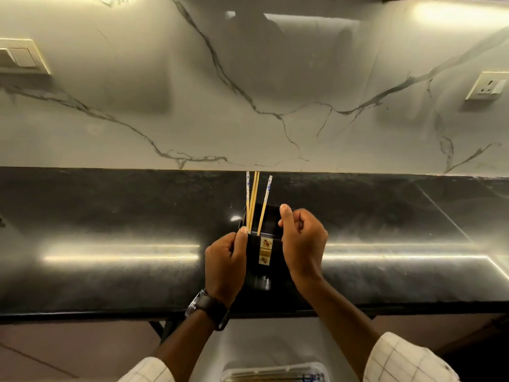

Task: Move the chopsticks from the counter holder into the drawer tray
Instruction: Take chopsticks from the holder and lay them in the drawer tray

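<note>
A black square holder (pixel 265 260) with a small picture label stands on the dark counter near its front edge. Several wooden chopsticks (pixel 253 199) with patterned tops stick up from its left side. My left hand (pixel 224 261) grips the holder's left wall, thumb at the rim beside the chopsticks. My right hand (pixel 301 238) curls against the holder's right side, thumb on the rim. At the bottom of the view, below the counter, part of a clear drawer tray (pixel 272 373) shows, with what look like chopsticks lying in it.
The glossy black counter (pixel 110 216) runs left to right, backed by a white marble wall (pixel 248 92). A switch plate (pixel 22 56) sits on the wall at left and a socket (pixel 486 86) at right. A watch is on my left wrist.
</note>
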